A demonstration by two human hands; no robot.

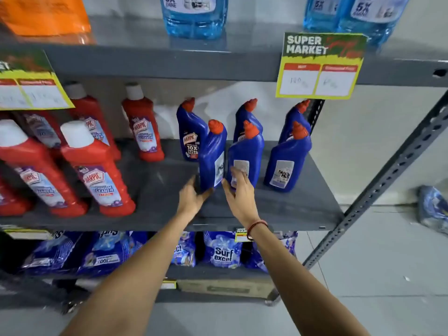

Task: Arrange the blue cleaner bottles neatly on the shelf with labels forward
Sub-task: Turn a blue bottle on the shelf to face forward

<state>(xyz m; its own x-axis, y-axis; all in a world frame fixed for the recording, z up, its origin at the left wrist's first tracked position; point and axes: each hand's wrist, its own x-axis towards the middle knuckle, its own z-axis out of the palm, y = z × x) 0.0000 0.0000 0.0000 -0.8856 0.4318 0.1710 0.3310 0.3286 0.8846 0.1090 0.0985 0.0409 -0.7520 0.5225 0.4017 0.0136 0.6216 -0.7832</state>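
Several blue cleaner bottles with red caps stand on the grey middle shelf [278, 209]. The front-left blue bottle [212, 154] shows its back label turned to the right. My left hand [192, 197] touches its base from the left, fingers curled around the bottom. My right hand [238, 190] lies with spread fingers against the front-middle blue bottle [249, 151], over its back label. The front-right bottle [287, 161] also shows a back label. In the back row one bottle [190, 134] faces forward with its Harpic label; two more [246, 117] [297, 115] stand half hidden.
Red bathroom cleaner bottles [97, 170] fill the shelf's left half. A price sign [320, 66] hangs from the upper shelf edge over the blue bottles. Light blue liquid bottles [194, 15] stand above. Detergent packs [223, 251] sit below. The slanted metal upright [388, 173] borders the right side.
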